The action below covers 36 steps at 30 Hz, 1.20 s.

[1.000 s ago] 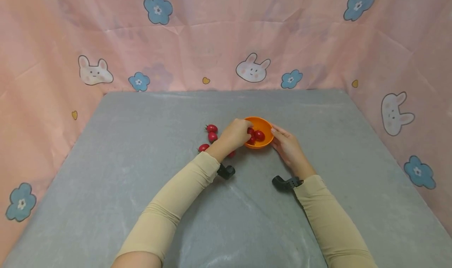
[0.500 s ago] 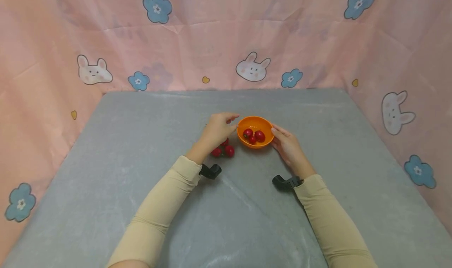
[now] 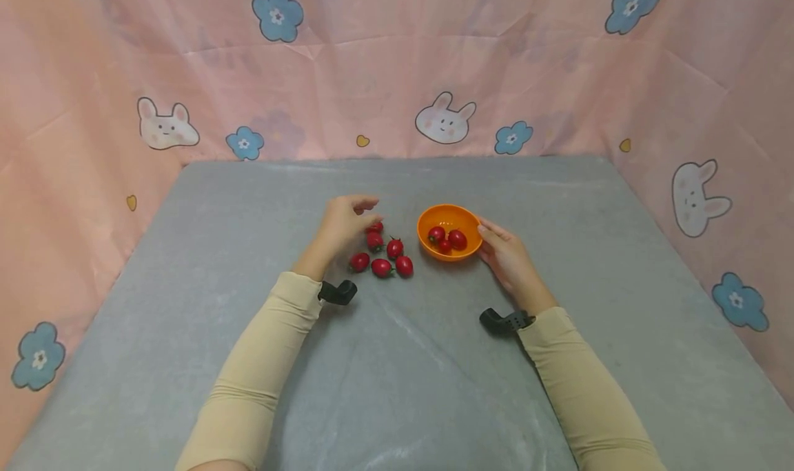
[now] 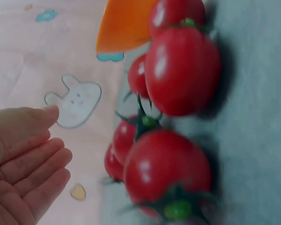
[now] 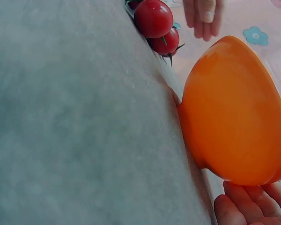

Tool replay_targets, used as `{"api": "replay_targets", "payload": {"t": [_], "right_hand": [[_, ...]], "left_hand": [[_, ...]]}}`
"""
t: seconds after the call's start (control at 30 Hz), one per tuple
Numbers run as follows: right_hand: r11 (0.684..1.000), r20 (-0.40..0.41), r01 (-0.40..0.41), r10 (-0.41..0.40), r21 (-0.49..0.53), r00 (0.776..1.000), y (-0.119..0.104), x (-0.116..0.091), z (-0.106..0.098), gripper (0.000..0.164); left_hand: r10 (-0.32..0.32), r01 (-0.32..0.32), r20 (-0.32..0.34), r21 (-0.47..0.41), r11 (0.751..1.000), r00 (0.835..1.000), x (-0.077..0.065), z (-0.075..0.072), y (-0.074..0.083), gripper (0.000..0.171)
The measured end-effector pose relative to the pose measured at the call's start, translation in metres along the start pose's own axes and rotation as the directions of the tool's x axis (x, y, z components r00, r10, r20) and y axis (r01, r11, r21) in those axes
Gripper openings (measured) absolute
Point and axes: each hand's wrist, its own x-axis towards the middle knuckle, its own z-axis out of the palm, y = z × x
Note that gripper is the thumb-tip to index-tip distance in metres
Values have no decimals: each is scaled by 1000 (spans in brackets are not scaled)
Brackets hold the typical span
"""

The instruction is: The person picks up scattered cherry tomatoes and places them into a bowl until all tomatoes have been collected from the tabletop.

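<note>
My left hand (image 3: 338,224) hovers over the far end of a loose group of several cherry tomatoes (image 3: 381,268) lying on the grey tabletop. Its thumb and fingers are apart with nothing between them; in the left wrist view the hand (image 4: 30,164) is relaxed beside the tomatoes (image 4: 183,70), some with green stalks. To the right of that group stands an orange bowl (image 3: 451,214) holding 3 more tomatoes (image 3: 457,239). My right hand (image 3: 511,264) grips the bowl's right side, thumb at the rim. In the right wrist view its fingers (image 5: 253,201) lie against the bowl's wall.
The grey tabletop (image 3: 186,305) stretches out around the tomatoes and bowl. A pink curtain (image 3: 347,71) with rabbits and flowers hangs behind it and along both sides. Each wrist wears a black strap (image 3: 338,292).
My left hand has come out of the bowl, leaving tomatoes in it, and moved left over the loose tomatoes, which are more visible. My right hand has stayed on the bowl.
</note>
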Motion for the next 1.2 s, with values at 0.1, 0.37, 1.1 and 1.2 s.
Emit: {"api": "replay_targets", "payload": {"t": [0.1, 0.37, 1.1, 1.2], "right_hand": [[1000, 0, 5, -5, 3, 1000, 0, 0, 0, 52], [1000, 11, 5, -5, 4, 1000, 0, -1, 0, 54], [1000, -3, 4, -4, 2, 1000, 0, -1, -1, 53], [1000, -6, 1, -1, 8, 1000, 1, 0, -1, 53]], "left_hand": [[-31, 31, 8, -23, 999, 999, 3, -2, -8, 42], [-83, 87, 65, -56, 995, 994, 7, -2, -27, 53], [-121, 129, 134, -52, 990, 984, 15, 13, -33, 39], [-132, 137, 123, -38, 990, 984, 16, 14, -32, 37]]}}
